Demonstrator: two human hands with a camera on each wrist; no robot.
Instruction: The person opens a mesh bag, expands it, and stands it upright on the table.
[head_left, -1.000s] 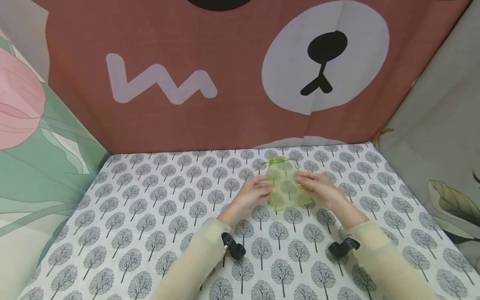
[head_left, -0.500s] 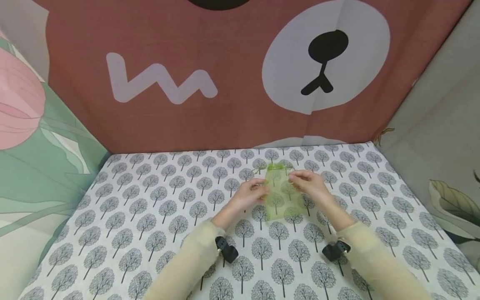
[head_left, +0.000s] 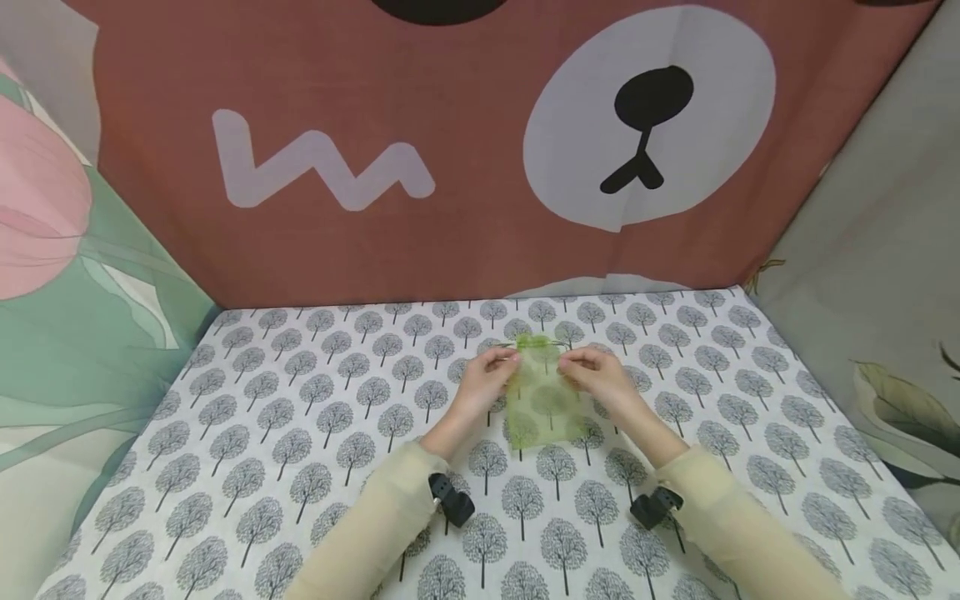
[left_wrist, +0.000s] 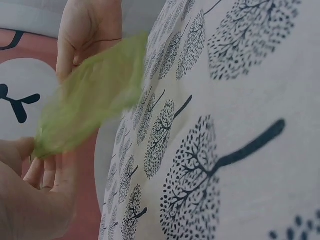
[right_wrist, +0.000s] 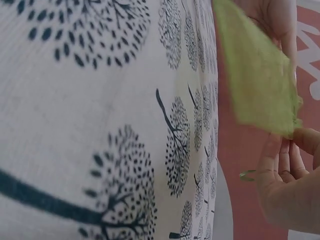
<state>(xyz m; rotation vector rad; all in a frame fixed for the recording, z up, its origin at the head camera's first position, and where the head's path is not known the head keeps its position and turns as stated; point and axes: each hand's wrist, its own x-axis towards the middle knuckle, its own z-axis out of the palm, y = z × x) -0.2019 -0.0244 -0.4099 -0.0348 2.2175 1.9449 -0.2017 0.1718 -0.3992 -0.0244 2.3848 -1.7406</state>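
Observation:
A sheer green drawstring pouch (head_left: 545, 412) hangs between my two hands, its gathered top away from me and its flat bottom toward me. My left hand (head_left: 480, 385) pinches its left side near the top between thumb and fingers. Opposite it, my right hand (head_left: 602, 382) pinches the right side in the same way. In the left wrist view the pouch (left_wrist: 95, 95) stretches from one hand to the other, beside the cloth. A thin green cord loop (right_wrist: 247, 175) sticks out near my right hand in the right wrist view. The pouch looks flat and see-through.
A white cloth with grey tree prints (head_left: 300, 500) covers the table. Behind it rises a reddish-brown curtain (head_left: 480, 242) with a bear face. Printed curtains stand at the left (head_left: 45, 350) and right (head_left: 885, 292). Each wrist wears a small black camera.
Both hands have drawn the pouch nearer to me and a little left. The right hand has moved left, and the fingers now pinch the pouch's sides closer to its gathered top.

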